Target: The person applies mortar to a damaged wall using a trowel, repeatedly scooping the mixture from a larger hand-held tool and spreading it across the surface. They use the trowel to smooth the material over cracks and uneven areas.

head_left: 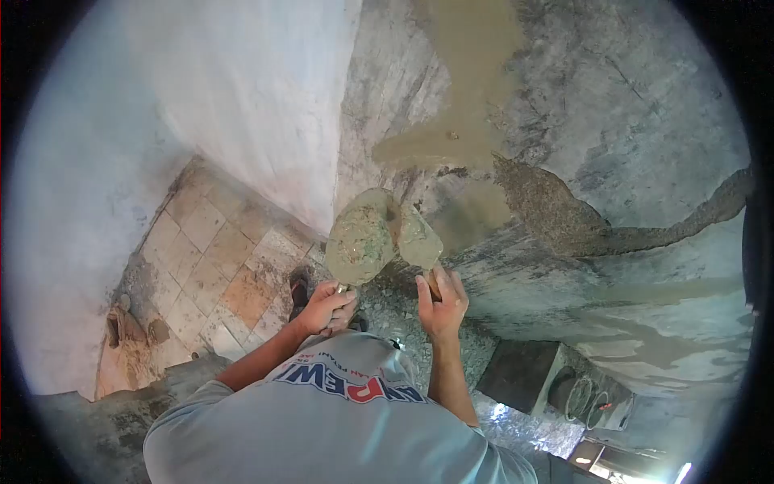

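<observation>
My left hand (328, 308) is closed round the short handle of a rounded, mortar-covered tool (359, 238); wet grey-green mortar hides its face. In my right hand (443, 305), fingers wrap the wooden handle of a trowel (419, 239), its pointed blade also coated with mortar. The two tools are held side by side in front of the wall, their edges very close or touching. Beyond them, wet mortar (476, 73) is smeared in a smooth band over the rough grey wall (597, 105).
A white wall (266, 89) meets the grey one at a corner. Rough, darker mortar (556, 214) runs along the right. Dirty floor tiles (214, 250) lie at lower left, rubble (395, 319) near my feet. A dark box-like object (520, 375) stands at lower right.
</observation>
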`<move>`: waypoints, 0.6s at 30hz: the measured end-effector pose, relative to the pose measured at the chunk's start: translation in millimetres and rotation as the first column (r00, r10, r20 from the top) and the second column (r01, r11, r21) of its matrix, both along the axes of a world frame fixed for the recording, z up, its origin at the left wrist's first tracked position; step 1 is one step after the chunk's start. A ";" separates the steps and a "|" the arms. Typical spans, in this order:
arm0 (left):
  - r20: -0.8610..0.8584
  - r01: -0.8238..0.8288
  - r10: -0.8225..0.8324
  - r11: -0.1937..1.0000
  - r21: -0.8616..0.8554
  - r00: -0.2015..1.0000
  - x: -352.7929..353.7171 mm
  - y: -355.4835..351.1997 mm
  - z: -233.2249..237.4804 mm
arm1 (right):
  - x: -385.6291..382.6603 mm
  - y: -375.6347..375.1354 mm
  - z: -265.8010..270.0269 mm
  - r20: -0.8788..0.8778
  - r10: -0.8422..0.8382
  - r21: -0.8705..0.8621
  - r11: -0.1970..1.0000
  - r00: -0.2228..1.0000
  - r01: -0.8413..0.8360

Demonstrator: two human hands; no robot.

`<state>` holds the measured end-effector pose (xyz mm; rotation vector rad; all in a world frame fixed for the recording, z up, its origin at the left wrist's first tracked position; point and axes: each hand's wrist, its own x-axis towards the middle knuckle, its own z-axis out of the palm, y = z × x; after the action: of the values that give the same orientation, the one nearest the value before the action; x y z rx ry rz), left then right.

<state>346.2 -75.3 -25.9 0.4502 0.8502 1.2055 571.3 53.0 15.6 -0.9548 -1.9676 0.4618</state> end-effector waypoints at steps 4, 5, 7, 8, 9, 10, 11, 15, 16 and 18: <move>-0.012 -0.037 0.037 0.999 -0.014 0.999 -0.5 1.3 3.4 | -1.7 4.5 -0.1 -0.062 0.017 0.029 0.999 0.998 -0.015; -0.014 -0.028 0.028 1.000 -0.013 1.000 -1.9 1.1 1.9 | -2.4 4.6 -0.1 -0.057 0.017 -0.004 1.000 0.998 -0.017; 0.005 -0.026 0.026 0.999 -0.039 1.000 -2.0 1.8 -0.6 | -1.6 2.1 -0.7 -0.048 0.016 -0.067 0.998 0.999 -0.019; 0.024 -0.033 0.035 0.997 -0.066 0.999 -0.5 1.9 -1.5 | 1.1 0.2 -4.1 -0.018 0.020 -0.155 0.988 1.000 -0.022; 0.040 -0.039 0.043 0.995 -0.089 0.998 0.1 3.2 -2.2 | 5.1 -1.7 -10.2 0.009 0.026 -0.238 0.971 1.000 -0.023; 0.021 -0.046 0.048 0.993 -0.106 0.999 0.8 3.3 -4.5 | 7.1 -1.5 -13.6 0.030 0.033 -0.312 0.950 0.999 -0.022; -0.004 -0.051 0.051 0.992 -0.114 0.999 2.3 2.1 -8.2 | 7.3 -1.5 -13.0 -0.057 0.021 -0.455 0.889 0.998 -0.045; -0.141 -0.046 0.037 0.997 -0.062 0.989 0.1 3.2 13.0 | 2.2 -2.2 -9.6 -0.330 -0.097 -0.675 0.720 0.939 -0.162; -0.186 -0.044 0.020 0.991 -0.126 0.982 -4.1 3.5 11.4 | 0.0 0.9 -9.6 -0.377 -0.125 -0.670 0.721 0.918 -0.177; -0.112 -0.079 0.064 0.987 -0.139 0.992 -11.1 3.3 1.9 | -0.5 10.6 -9.5 -0.186 -0.065 -0.487 0.873 0.980 -0.035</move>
<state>335.2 -72.0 -24.0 0.3726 1.0458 1.1849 570.9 63.6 6.1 -1.1814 -1.6882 1.0428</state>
